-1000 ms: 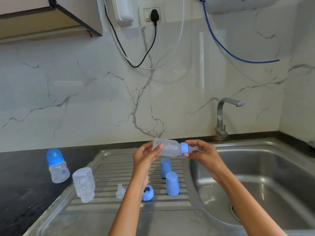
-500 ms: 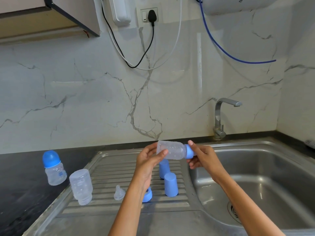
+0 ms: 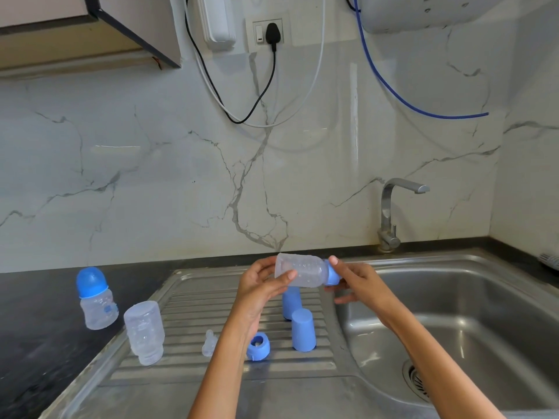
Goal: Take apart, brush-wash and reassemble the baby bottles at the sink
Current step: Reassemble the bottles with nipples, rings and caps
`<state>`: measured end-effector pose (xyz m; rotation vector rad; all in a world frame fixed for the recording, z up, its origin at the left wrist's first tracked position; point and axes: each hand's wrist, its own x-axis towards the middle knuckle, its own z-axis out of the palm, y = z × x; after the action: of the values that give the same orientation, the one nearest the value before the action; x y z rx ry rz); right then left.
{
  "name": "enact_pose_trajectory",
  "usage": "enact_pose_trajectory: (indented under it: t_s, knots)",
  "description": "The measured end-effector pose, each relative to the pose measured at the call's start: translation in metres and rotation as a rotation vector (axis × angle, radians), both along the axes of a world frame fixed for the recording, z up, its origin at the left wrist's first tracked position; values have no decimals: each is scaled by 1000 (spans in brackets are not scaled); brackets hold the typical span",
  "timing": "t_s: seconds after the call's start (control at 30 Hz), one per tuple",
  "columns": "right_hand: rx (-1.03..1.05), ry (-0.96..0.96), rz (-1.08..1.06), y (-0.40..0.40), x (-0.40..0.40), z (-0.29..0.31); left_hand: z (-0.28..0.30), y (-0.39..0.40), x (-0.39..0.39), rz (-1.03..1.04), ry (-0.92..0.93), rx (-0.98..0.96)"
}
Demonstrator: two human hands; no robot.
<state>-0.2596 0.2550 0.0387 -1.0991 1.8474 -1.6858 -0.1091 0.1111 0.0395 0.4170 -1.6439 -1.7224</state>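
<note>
I hold a clear baby bottle sideways above the drainboard. My left hand grips its base end. My right hand closes around the blue collar at its neck, hiding the teat. Below, on the ribbed drainboard, stand two blue caps, one behind the other, a loose blue collar ring, a clear teat and an upside-down clear bottle body. A whole bottle with a blue cap stands on the dark counter at the left.
The steel sink basin lies to the right, with its drain near the front and a tap at the back. Black and white cables and a blue hose hang on the marble wall. A cabinet corner juts out at the upper left.
The bottle's neck end has dipped slightly, and my right hand has wrapped over the collar and teat, which showed a second ago. My left hand keeps its grip on the base.
</note>
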Motion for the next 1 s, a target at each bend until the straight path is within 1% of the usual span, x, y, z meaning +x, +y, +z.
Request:
enact_pose_trajectory:
  t_s: [0.03,0.07,0.13,0.17,0.23,0.3,0.4,0.47,0.5,0.53,0.63,0.67,0.7,0.8,0.9,1.0]
  knots:
    - [-41,-45,26,-2,0,-1,0,0,0,13,-8,-12]
    - [-110,-138,62,-3,0,-1,0,1,-1,32,-15,-18]
    - [-313,-336,151,-4,-2,0,0,2,-2,57,-26,-30]
    - [-395,-377,195,-3,-3,2,-1,3,-1,53,-31,-40]
    - [-470,-353,242,2,-2,6,0,2,1,17,-44,-66]
    - [-446,-301,161,5,2,8,0,2,3,-25,-66,-91]
    - [-336,-240,-144,0,10,8,-2,7,-1,-55,-131,-127]
    - [-323,-199,-278,-4,13,5,-2,11,-5,-42,-151,-144]
    - [-327,-185,-274,-5,14,6,-2,11,-7,-25,-144,-142]
    - [-331,-177,-218,-5,14,7,-2,10,-7,-1,-138,-139]
    - [-384,-261,100,-3,14,12,-1,7,-6,49,-155,-157]
    - [-422,-298,174,-2,13,12,-1,6,-5,51,-160,-160]
    - [-456,-306,200,-1,11,12,0,6,-4,43,-159,-163]
    - [-475,-284,163,0,10,8,4,8,0,-57,-134,-183]
    - [-474,-343,101,-1,15,9,3,13,-1,-161,-133,-269]
    - [-500,-396,92,-3,18,10,4,17,-2,-162,-159,-320]
